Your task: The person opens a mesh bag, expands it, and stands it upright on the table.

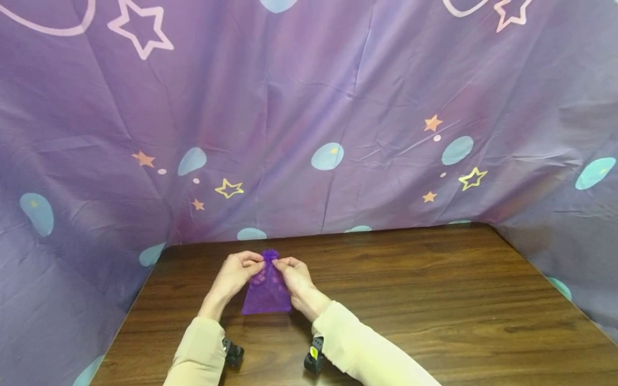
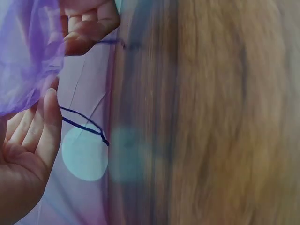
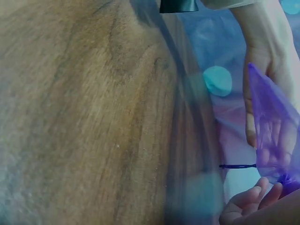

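Note:
A sheer purple drawstring pouch (image 1: 267, 297) hangs between both hands, its top gathered into a ruffle and its wide bottom edge downward. My left hand (image 1: 234, 273) pinches the pouch at its gathered neck from the left. From the other side my right hand (image 1: 296, 279) pinches the neck, thumb and fingers close together. In the left wrist view a dark cord loop (image 2: 86, 123) sticks out past the left fingers. The right wrist view shows a cord end (image 3: 238, 166) beside the pouch. Fingers show through the thin fabric; whether anything lies inside I cannot tell.
Below the hands spreads a brown wood-grain table (image 1: 410, 300). A purple curtain (image 1: 289, 107) printed with stars and blue ovals stands behind it and along both sides. Each wrist carries a small black camera (image 1: 234, 354).

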The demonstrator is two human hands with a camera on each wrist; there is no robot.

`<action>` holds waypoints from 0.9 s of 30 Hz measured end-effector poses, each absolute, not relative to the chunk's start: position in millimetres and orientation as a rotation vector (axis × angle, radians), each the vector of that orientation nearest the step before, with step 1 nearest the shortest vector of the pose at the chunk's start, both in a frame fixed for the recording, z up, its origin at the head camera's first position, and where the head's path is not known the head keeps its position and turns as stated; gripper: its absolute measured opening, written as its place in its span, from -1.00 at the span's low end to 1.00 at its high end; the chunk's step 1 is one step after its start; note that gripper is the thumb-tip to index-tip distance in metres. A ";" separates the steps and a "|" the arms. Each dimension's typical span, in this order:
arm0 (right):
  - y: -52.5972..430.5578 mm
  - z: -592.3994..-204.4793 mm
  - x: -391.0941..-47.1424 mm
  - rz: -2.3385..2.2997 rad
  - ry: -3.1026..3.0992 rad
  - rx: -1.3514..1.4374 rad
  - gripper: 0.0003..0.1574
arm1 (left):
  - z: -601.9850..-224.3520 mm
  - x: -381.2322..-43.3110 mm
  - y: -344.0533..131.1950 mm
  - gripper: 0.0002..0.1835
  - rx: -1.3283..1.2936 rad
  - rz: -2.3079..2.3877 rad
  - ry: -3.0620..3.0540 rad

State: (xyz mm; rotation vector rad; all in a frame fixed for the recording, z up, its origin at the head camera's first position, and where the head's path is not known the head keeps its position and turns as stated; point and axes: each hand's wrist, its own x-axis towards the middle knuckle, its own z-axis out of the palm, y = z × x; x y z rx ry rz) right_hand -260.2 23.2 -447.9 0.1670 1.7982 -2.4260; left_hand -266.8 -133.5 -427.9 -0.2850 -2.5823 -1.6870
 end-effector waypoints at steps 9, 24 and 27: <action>33.5 -438.1 -262.6 -2.472 1.895 0.096 -0.86 | -426.8 -268.7 -115.7 -0.84 -0.222 -1.733 -2.469; 78.2 -427.6 -276.9 -2.499 1.928 -0.069 -0.90 | -417.3 -271.3 -65.0 -0.73 -0.175 -2.126 -2.288; 87.6 -426.5 -276.8 -2.538 1.909 -0.065 -0.91 | -416.0 -270.9 -55.3 -0.74 -0.131 -2.195 -2.186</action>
